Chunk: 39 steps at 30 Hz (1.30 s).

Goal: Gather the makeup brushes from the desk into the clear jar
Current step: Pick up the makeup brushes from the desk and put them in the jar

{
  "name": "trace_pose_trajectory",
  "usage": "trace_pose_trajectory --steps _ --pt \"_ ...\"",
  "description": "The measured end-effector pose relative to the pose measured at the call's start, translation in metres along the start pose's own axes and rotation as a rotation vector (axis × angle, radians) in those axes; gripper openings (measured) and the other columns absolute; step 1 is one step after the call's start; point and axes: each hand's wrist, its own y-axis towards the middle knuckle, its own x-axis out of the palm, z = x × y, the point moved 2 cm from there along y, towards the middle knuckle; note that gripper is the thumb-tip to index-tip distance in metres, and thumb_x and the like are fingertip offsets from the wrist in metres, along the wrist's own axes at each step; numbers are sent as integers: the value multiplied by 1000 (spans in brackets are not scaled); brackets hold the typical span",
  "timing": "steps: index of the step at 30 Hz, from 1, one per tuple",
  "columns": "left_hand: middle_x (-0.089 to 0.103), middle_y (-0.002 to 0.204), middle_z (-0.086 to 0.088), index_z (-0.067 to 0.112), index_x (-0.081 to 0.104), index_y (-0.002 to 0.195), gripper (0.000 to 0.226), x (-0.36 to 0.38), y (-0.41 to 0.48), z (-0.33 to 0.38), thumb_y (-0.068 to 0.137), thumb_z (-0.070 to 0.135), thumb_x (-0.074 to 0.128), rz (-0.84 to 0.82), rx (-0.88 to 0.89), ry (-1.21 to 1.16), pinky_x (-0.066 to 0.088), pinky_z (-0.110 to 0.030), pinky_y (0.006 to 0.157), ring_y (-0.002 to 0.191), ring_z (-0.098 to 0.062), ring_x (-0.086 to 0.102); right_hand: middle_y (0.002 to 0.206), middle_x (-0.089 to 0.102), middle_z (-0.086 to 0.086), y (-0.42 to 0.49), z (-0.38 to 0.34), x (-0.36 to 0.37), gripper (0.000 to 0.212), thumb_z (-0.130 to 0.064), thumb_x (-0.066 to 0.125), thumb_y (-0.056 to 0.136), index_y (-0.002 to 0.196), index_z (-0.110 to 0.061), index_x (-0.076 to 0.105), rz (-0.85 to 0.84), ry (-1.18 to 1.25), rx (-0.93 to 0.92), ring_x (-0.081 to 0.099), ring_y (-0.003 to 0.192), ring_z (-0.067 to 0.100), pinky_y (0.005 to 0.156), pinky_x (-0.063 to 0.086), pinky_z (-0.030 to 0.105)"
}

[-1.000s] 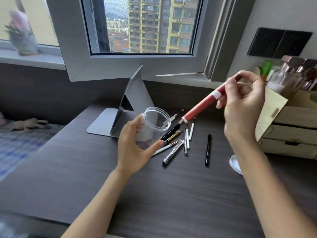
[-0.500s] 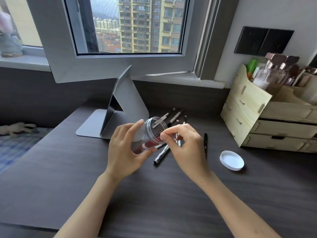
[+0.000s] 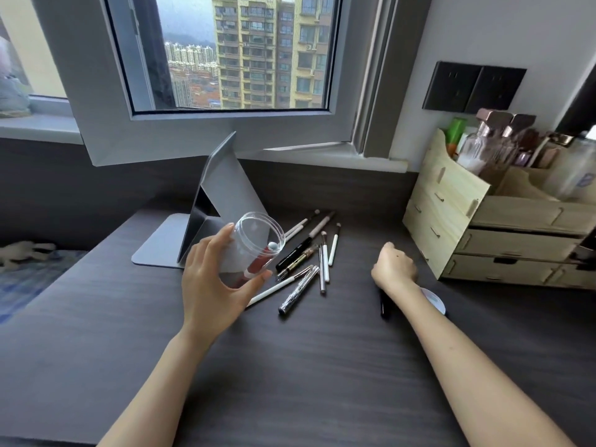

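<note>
My left hand (image 3: pixel 213 285) grips the clear jar (image 3: pixel 258 233), which is tilted with its mouth up and to the right. A red-handled brush (image 3: pixel 258 264) lies inside it. Several brushes and pens (image 3: pixel 324 262) lie scattered on the dark desk (image 3: pixel 306 366) just right of the jar, among them a silver patterned tube (image 3: pixel 298 293) and a white-handled brush (image 3: pixel 277 287). My right hand (image 3: pixel 395 266) is down on the desk over the upper end of a black pen (image 3: pixel 384 306). Its fingers curl downward and are hidden.
A white jar lid (image 3: pixel 433 300) lies by my right wrist. A wooden drawer organizer (image 3: pixel 451 214) with bottles stands at the right. A grey folding stand (image 3: pixel 222 188) sits behind the jar, under the open window frame.
The red brush went from my right hand into the jar. My right hand then let go, moved right and came down over the black pen. The jar stayed in my left hand.
</note>
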Motion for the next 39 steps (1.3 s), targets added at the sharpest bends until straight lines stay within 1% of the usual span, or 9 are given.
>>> trace_pose_trajectory --steps 4,9,13,21,25,28,33,35,39 --pt "61 114 -1 20 48 125 74 1 1 0 62 53 71 -4 8 -6 46 -32 84 98 -23 56 119 61 20 2 -1 -9 34 -5 49 87 121 -3 49 58 228 -107 56 111 38 84 45 34" --pt "62 113 -7 22 46 127 76 1 0 1 63 54 71 -26 20 19 46 -32 84 98 -24 56 72 55 0 -49 -21 -81 23 -5 54 89 109 -16 54 340 1184 -386 56 47 8 41 49 21" --pt "62 112 -6 21 47 128 76 2 -1 2 63 50 75 -42 60 42 36 -17 90 101 -21 54 75 55 1 -112 -45 -113 26 0 56 89 98 -23 47 413 1545 -641 62 54 9 51 56 24" --pt "63 105 -6 27 53 126 75 2 -2 -2 59 39 84 -30 189 161 48 -39 83 96 -23 56 73 67 -12 -130 -71 -34 8 -27 69 79 86 -22 67 224 941 -730 60 69 4 62 40 12" --pt "65 104 -4 30 54 125 69 3 -2 -6 62 48 77 -52 206 228 47 -39 82 95 -23 58 87 70 -10 -121 -67 -21 29 -39 54 85 84 -21 75 236 745 -806 54 84 10 72 39 17" --pt "65 104 -5 27 56 124 66 1 0 -4 62 47 69 -31 123 202 46 -37 83 95 -20 55 87 70 -5 -101 -59 -18 28 -30 50 88 88 -16 75 175 801 -755 56 86 17 75 39 21" --pt "63 106 -6 22 56 127 74 -6 5 -7 60 50 72 36 -89 97 38 -26 86 98 -22 53 77 73 1 -76 -52 9 25 -1 69 64 83 -15 74 302 112 -974 62 71 30 64 52 31" --pt "62 107 -5 22 54 127 76 -9 6 -7 60 54 69 51 -127 66 39 -28 87 99 -27 55 72 69 -4 -72 -53 18 30 -2 75 54 76 -21 72 339 -96 -1079 62 68 24 61 47 29" --pt "62 107 -5 21 54 127 76 -10 6 -6 61 55 67 56 -137 58 40 -32 87 99 -27 55 72 63 -4 -71 -61 19 15 -8 67 64 71 -21 65 409 -325 -1240 60 72 20 69 38 29"
